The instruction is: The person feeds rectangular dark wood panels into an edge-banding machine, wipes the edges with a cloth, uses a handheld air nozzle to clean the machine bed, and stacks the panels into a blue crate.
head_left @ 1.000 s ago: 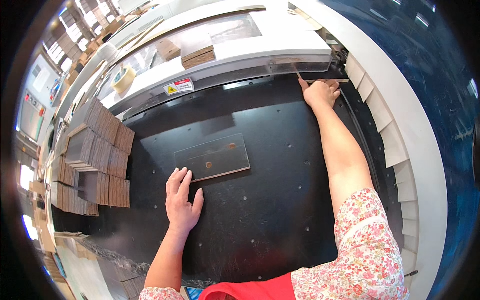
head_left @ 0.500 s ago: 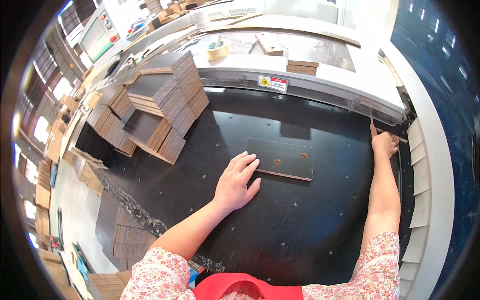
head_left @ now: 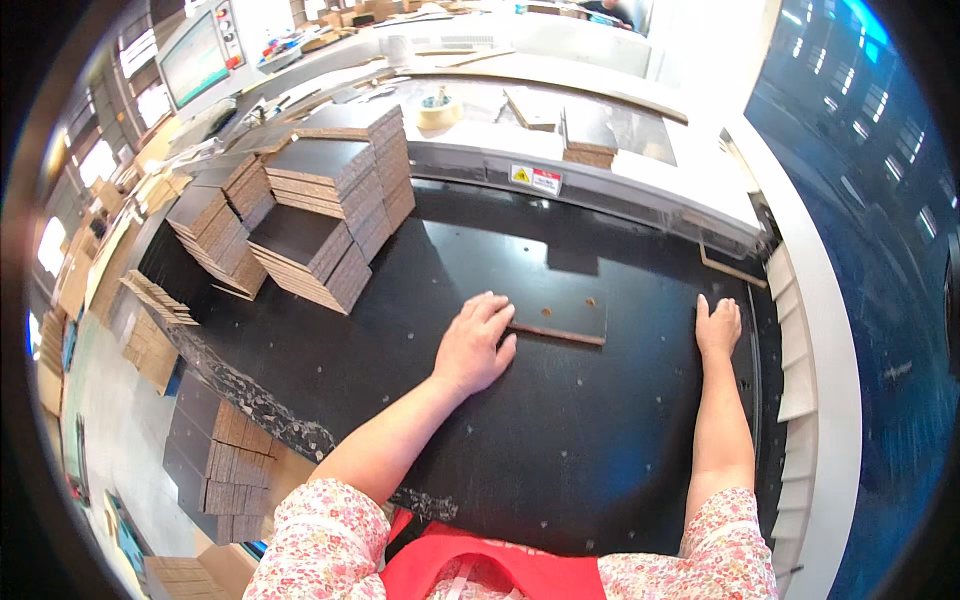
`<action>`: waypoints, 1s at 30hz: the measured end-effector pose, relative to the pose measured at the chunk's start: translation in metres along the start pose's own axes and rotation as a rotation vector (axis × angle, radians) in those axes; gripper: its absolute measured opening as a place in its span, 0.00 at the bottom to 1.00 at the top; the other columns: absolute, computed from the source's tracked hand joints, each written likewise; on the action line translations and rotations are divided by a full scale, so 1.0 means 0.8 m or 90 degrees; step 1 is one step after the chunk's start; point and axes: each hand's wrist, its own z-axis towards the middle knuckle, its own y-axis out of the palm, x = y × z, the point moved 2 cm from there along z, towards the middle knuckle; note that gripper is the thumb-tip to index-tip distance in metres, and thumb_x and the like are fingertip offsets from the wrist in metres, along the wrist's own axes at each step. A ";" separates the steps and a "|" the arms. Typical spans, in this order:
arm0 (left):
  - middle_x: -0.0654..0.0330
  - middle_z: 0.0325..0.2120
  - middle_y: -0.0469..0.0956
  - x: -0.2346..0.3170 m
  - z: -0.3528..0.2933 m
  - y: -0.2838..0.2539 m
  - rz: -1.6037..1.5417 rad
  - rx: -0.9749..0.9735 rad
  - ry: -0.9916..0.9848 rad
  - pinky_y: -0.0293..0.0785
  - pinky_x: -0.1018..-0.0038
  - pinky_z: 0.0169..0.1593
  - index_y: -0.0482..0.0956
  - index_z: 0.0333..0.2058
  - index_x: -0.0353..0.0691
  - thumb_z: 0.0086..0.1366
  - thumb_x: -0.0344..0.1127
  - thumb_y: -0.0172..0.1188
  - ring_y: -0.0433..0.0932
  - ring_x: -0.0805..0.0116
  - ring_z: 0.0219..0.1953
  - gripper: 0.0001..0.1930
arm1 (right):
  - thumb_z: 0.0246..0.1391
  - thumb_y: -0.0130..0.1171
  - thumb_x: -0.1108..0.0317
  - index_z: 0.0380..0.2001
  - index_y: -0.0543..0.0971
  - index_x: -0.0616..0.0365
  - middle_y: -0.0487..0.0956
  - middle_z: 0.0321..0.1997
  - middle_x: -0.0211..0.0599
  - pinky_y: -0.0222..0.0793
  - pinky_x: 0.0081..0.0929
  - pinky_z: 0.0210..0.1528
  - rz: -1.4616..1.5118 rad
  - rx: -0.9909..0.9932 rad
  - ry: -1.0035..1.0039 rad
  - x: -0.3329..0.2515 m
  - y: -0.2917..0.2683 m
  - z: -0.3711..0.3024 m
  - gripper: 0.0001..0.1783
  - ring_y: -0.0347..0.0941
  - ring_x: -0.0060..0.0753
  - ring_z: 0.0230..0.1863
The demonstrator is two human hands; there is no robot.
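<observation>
I locate the dark panel (head_left: 568,321) with two holes flat on the black desk (head_left: 540,440), its left end at the fingertips of the left hand (head_left: 475,345), whose grip is relaxed, thumb apart from the fingers. To the right, I read the grip of the right hand (head_left: 718,326) as spread, thumb and fingers apart, near a second panel (head_left: 733,268) beside the grey beam (head_left: 640,198). Farther out, I register brown-edged panel stacks (head_left: 330,200) at left and a tape roll (head_left: 438,119) beyond the beam.
</observation>
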 end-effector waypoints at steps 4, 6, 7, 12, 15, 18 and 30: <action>0.49 0.55 0.72 -0.006 -0.007 -0.002 0.002 0.001 -0.010 0.65 0.60 0.65 0.77 0.49 0.33 0.57 0.33 0.64 0.68 0.49 0.62 0.21 | 0.61 0.55 0.47 0.51 0.75 0.72 0.71 0.63 0.59 0.58 0.46 0.68 0.052 -0.004 -0.078 -0.006 -0.036 -0.070 0.33 0.64 0.57 0.66; 0.47 0.58 0.70 -0.005 -0.007 0.000 -0.007 -0.010 -0.038 0.64 0.59 0.66 0.77 0.50 0.34 0.58 0.33 0.64 0.66 0.49 0.63 0.21 | 0.61 0.55 0.48 0.49 0.76 0.71 0.72 0.62 0.58 0.59 0.46 0.67 0.051 0.006 -0.117 -0.002 -0.051 -0.105 0.31 0.65 0.57 0.65; 0.46 0.61 0.67 -0.007 -0.005 0.002 0.012 0.000 -0.030 0.62 0.59 0.67 0.77 0.50 0.34 0.58 0.34 0.64 0.64 0.48 0.65 0.21 | 0.61 0.55 0.49 0.48 0.77 0.71 0.72 0.62 0.58 0.60 0.46 0.67 0.052 0.008 -0.130 -0.002 -0.064 -0.119 0.30 0.65 0.57 0.65; 0.51 0.64 0.66 -0.012 0.000 0.015 0.099 -0.043 -0.049 0.59 0.59 0.69 0.75 0.51 0.37 0.60 0.41 0.62 0.60 0.52 0.69 0.22 | 0.60 0.56 0.52 0.43 0.78 0.66 0.68 0.67 0.52 0.54 0.48 0.69 0.000 -0.039 -0.194 -0.017 -0.114 -0.206 0.24 0.61 0.52 0.69; 0.53 0.60 0.70 -0.011 0.006 0.020 0.111 -0.033 -0.004 0.62 0.60 0.67 0.76 0.48 0.38 0.59 0.40 0.64 0.63 0.51 0.66 0.20 | 0.60 0.55 0.52 0.44 0.80 0.63 0.68 0.67 0.50 0.51 0.47 0.71 0.036 -0.077 -0.246 -0.042 -0.148 -0.254 0.23 0.60 0.49 0.69; 0.53 0.55 0.73 0.032 0.022 0.032 0.070 -0.063 0.043 0.66 0.60 0.63 0.75 0.49 0.38 0.59 0.38 0.65 0.68 0.51 0.61 0.21 | 0.56 0.59 0.58 0.42 0.81 0.62 0.73 0.62 0.45 0.54 0.45 0.69 0.134 -0.067 -0.275 -0.050 -0.176 -0.284 0.18 0.65 0.44 0.67; 0.46 0.52 0.72 0.137 0.077 0.116 0.067 -0.086 0.298 0.64 0.55 0.60 0.71 0.50 0.35 0.53 0.53 0.72 0.68 0.47 0.58 0.35 | 0.53 0.61 0.68 0.35 0.81 0.59 0.81 0.41 0.36 0.68 0.39 0.54 0.395 0.013 -0.268 -0.051 -0.191 -0.292 0.08 0.76 0.40 0.47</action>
